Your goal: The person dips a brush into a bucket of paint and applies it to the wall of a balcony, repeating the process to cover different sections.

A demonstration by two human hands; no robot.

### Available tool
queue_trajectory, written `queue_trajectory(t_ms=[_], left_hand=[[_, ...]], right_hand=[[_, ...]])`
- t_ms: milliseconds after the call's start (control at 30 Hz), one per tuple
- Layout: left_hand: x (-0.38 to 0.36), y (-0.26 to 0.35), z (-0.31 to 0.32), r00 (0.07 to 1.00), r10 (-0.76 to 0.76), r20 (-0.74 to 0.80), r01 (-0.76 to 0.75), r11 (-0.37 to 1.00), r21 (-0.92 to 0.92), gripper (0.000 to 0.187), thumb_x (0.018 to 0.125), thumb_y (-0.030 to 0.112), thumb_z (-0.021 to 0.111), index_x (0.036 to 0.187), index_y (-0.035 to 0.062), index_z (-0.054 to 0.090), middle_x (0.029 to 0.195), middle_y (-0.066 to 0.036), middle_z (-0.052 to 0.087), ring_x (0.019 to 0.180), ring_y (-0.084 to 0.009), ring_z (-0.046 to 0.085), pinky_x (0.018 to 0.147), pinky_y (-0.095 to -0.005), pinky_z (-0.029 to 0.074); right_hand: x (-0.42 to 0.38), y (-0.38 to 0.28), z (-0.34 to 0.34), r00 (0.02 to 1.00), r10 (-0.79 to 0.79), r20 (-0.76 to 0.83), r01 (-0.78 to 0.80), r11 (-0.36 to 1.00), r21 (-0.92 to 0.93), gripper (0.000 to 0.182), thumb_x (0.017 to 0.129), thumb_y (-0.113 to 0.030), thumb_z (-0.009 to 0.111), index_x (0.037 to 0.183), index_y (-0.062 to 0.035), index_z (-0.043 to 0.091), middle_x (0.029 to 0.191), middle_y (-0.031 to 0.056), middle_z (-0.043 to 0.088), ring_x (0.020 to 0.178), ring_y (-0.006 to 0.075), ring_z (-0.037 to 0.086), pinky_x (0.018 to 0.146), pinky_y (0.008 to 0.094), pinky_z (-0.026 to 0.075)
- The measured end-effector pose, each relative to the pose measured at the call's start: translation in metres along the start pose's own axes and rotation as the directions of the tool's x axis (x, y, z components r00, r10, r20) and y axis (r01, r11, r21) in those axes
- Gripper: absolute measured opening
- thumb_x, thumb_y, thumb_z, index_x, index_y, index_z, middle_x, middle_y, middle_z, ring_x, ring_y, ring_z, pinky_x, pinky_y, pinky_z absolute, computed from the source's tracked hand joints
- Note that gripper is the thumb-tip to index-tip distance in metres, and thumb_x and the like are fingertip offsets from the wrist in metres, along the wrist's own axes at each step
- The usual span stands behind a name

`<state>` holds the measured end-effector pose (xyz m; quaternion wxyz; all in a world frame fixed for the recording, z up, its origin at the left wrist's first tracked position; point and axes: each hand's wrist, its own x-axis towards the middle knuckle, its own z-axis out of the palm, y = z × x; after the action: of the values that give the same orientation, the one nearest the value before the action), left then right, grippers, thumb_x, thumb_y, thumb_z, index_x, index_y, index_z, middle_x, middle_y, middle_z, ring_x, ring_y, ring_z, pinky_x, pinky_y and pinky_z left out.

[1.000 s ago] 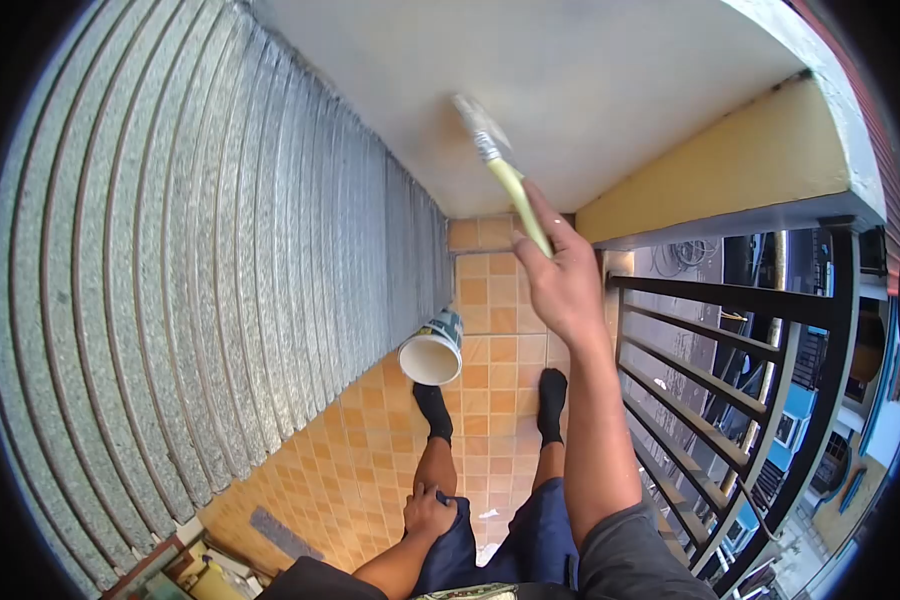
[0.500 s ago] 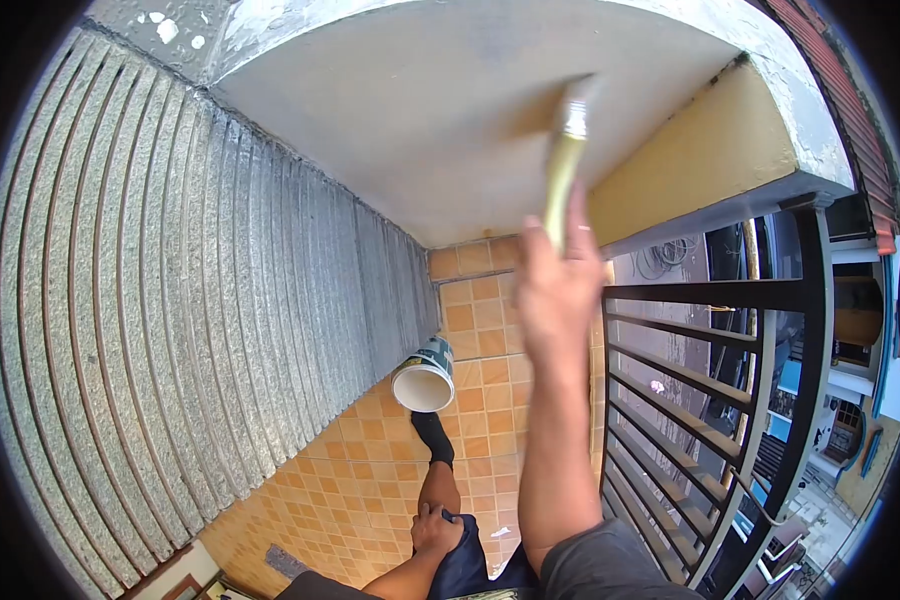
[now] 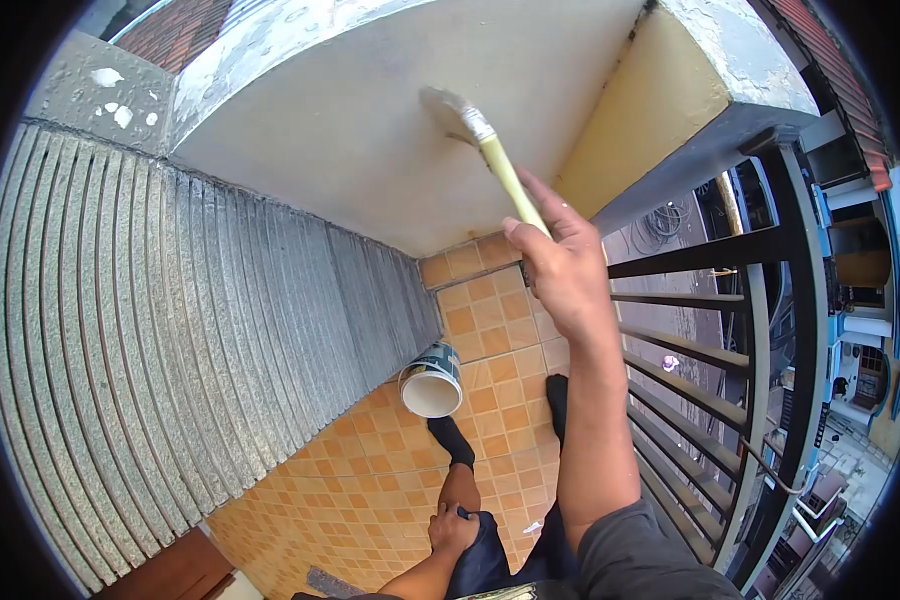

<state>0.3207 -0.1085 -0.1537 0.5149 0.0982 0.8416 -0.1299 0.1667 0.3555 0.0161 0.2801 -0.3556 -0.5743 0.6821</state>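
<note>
My right hand [image 3: 568,265] is closed around the pale yellow-green handle of a paintbrush [image 3: 505,170]. The brush's bristles lie against the off-white wall [image 3: 350,130], tilted up and to the left, with a dark shadow beside them. Low in the view, my left hand [image 3: 454,530] rests on my knee with no tool in it. A paint bucket [image 3: 432,385] with a dark green label and a whitish inside sits on the tiled floor by my foot, its mouth towards me.
A grooved grey stone wall [image 3: 200,330] borders the left side. On the right stands a black metal railing [image 3: 710,255], with a street below. A yellow wall section [image 3: 640,120] adjoins the off-white wall. Orange tiles [image 3: 495,315] cover the floor.
My right hand has swept the paintbrush leftward across the wall, and the brush now leans left. The view has shifted slightly, bringing my other foot into sight. My left hand stays on the knee.
</note>
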Motion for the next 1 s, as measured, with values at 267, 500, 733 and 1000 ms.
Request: queue_trajectory(t_ms=[267,500,733,1000], left_hand=[[0.001,-0.005,0.005,0.999,0.011,-0.032,-0.011,1.0,0.003,0.069,0.084,0.044,0.057,0.144,0.0105,0.055,0.145,-0.016,0.051,0.125,-0.0384,0.056,0.108,-0.0419,0.045],[-0.001,-0.005,-0.002,1.0,-0.012,-0.015,0.012,1.0,0.001,0.068,0.084,0.043,0.058,0.144,0.0121,0.055,0.149,-0.015,0.049,0.125,-0.0376,0.056,0.108,-0.0421,0.046],[-0.002,-0.012,0.005,1.0,-0.029,0.005,0.029,0.999,-0.041,0.068,0.084,0.044,0.059,0.144,0.0126,0.055,0.152,-0.016,0.046,0.128,-0.0379,0.054,0.11,-0.0426,0.045],[-0.004,-0.024,0.018,0.999,-0.034,0.001,0.034,0.995,-0.094,0.067,0.083,0.043,0.061,0.143,0.0129,0.055,0.153,-0.018,0.046,0.128,-0.0394,0.054,0.109,-0.0438,0.045]], right_hand=[[-0.011,0.0,-0.007,0.925,0.038,-0.377,0.013,0.991,0.132,0.058,0.095,-0.007,0.056,0.15,0.0027,0.043,0.091,0.0025,0.061,0.07,0.0106,0.052,0.065,0.028,0.043],[-0.028,0.05,0.109,0.992,-0.123,0.001,0.123,0.992,0.023,0.059,0.093,-0.011,0.056,0.152,-0.007,0.045,0.145,0.0229,0.056,0.136,0.0245,0.051,0.112,0.0328,0.037],[-0.019,0.113,0.092,0.976,-0.011,0.219,0.044,0.988,-0.149,0.054,0.094,-0.011,0.056,0.148,-0.0112,0.051,0.133,0.0226,0.065,0.123,0.0347,0.062,0.105,0.0404,0.045],[0.005,0.115,0.014,0.984,0.149,-0.095,-0.143,0.987,0.069,0.054,0.092,-0.003,0.06,0.145,-0.0044,0.054,0.078,-0.0072,0.051,0.06,0.0011,0.038,0.052,0.0188,0.032]])
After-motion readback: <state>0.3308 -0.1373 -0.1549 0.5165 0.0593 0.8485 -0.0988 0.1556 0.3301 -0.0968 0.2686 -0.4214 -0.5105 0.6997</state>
